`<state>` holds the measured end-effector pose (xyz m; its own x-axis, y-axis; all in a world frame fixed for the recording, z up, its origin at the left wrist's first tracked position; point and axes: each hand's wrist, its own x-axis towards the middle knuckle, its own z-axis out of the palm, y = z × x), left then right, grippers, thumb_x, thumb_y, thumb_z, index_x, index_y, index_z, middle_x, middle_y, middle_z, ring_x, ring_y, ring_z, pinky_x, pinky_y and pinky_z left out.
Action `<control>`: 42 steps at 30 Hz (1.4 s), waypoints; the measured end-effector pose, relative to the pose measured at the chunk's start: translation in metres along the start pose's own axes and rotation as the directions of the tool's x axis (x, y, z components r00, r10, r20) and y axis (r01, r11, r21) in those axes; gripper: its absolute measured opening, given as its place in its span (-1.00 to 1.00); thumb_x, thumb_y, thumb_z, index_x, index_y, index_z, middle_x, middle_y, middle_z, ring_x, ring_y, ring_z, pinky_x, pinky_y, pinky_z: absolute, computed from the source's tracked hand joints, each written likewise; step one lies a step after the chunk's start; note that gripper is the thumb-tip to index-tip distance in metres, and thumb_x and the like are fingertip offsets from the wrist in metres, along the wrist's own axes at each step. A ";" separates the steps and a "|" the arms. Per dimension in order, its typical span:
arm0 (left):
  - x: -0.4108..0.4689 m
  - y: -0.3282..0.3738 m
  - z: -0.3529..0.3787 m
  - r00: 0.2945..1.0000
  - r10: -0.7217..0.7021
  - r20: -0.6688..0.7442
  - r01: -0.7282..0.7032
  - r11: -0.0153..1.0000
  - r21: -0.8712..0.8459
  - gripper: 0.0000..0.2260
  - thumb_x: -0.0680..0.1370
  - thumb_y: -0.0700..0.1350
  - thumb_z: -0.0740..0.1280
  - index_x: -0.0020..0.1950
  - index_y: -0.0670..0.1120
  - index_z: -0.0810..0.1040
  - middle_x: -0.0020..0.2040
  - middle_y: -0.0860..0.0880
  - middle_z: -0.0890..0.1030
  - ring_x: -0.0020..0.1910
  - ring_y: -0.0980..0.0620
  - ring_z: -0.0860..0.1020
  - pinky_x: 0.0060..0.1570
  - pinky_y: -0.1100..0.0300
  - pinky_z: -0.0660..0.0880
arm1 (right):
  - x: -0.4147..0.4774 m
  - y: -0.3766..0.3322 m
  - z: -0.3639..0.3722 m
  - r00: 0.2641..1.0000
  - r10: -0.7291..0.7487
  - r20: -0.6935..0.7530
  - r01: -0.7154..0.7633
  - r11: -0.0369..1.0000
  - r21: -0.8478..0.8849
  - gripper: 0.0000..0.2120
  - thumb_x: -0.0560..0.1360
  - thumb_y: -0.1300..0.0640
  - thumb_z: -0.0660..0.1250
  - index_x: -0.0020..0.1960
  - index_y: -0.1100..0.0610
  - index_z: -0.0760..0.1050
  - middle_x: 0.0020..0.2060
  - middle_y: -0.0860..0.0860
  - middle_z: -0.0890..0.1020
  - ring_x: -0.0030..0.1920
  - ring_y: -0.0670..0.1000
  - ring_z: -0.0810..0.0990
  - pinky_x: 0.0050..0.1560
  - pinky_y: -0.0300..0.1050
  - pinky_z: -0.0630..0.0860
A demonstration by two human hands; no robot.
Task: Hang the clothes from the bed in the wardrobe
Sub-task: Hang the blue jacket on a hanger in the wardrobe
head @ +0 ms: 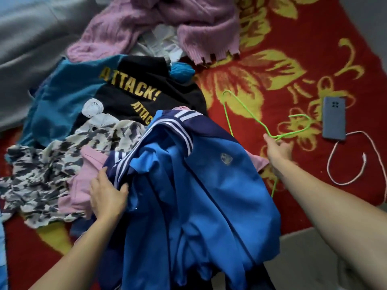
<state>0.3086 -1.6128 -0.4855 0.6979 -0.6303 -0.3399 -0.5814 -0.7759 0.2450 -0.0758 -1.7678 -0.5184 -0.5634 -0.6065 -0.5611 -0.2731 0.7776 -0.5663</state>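
Beside the jacket (199, 185), right hand (277, 150) grips half-hidden hanger (289, 133); left hand's (106, 195) grip unclear.

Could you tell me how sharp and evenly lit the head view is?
Head view: light is soft and even, without glare; the whole frame is slightly blurred, the sweater at top fuzziest; the shirt print is legible, the hanger distinct; the wide lens bows the forearms.

Bed (314, 49) under a red blanket with yellow flowers, clothes (62, 97) heaped across its left, pink sweater (146, 21) up top, grey-blue phone (334, 118) at right, white cable (364, 162) looping beside it, possibly plugged in
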 end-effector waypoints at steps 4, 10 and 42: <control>-0.008 -0.008 -0.038 0.975 -0.185 -0.124 0.186 0.983 -0.009 -0.62 0.43 -0.22 0.40 0.22 -0.23 0.44 0.20 -0.35 0.42 0.20 -0.31 0.40 0.14 -0.12 0.36 | -0.042 -0.089 0.006 0.882 -0.466 0.067 0.470 0.882 -0.048 -0.55 0.47 -0.30 0.26 -0.42 -0.01 0.42 -0.50 -0.04 0.38 -0.39 0.01 0.36 -0.34 -0.01 0.22; -0.007 -0.018 -0.092 0.973 -0.184 -0.141 0.117 0.913 -0.390 -0.86 0.55 -0.19 0.31 -0.05 -0.27 0.58 -0.12 -0.29 0.62 -0.08 -0.25 0.56 -0.07 0.00 0.42 | -0.131 -0.187 0.004 0.555 -0.793 0.251 0.823 0.567 -0.025 -0.47 0.56 -0.14 0.24 -0.48 0.14 0.39 -0.58 -0.02 0.32 -0.44 0.04 0.37 -0.36 -0.02 0.27; -0.014 -0.012 -0.162 0.887 0.413 -0.205 -0.377 0.906 0.192 -0.77 0.41 -0.08 0.40 0.01 -0.04 0.46 -0.16 -0.05 0.59 -0.14 -0.13 0.53 -0.04 0.03 0.23 | -0.268 -0.144 0.098 0.304 -0.598 0.741 0.602 0.724 0.337 -0.66 0.52 0.17 0.38 -0.35 0.35 0.56 -0.52 0.04 0.50 -0.49 -0.14 0.36 -0.43 -0.30 0.27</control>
<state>0.3742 -1.5989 -0.3367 0.4648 -0.8853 -0.0147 -0.8704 -0.4599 0.1758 0.1909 -1.7334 -0.3450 0.5703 -0.7725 -0.2792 -0.2740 0.1415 -0.9513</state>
